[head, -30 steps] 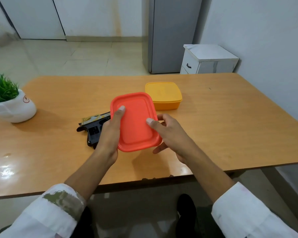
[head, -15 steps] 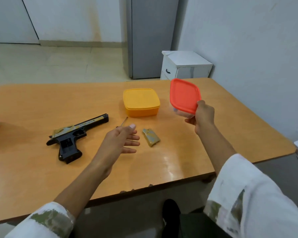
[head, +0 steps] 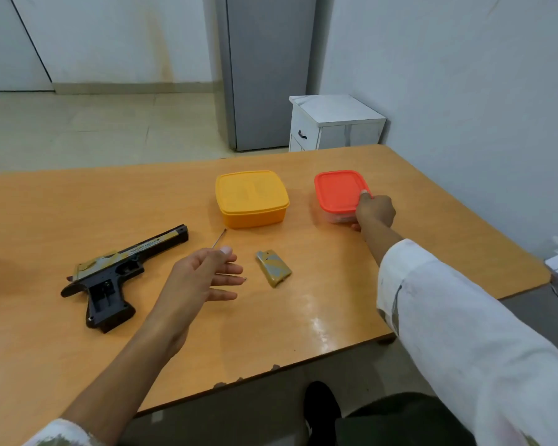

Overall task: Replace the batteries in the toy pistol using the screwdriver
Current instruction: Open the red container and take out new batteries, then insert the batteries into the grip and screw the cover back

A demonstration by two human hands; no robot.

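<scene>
The toy pistol (head: 116,275) lies on its side on the worktop (head: 45,204), the thin screwdriver (head: 219,238) just beyond; our left hand (head: 203,278) hovers beside it, fingers spread; our right hand (head: 374,212) grips the red-lidded box (head: 337,189) at its corner.

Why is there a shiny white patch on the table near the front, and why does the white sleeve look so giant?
Head view: the shiny patch is glare, light bouncing off the glossy table. Head view: the right sleeve sits close to the wide-angle lens, so it looks stretched. Nothing looks blurred, even the red-lidded box in the right hand.
</scene>
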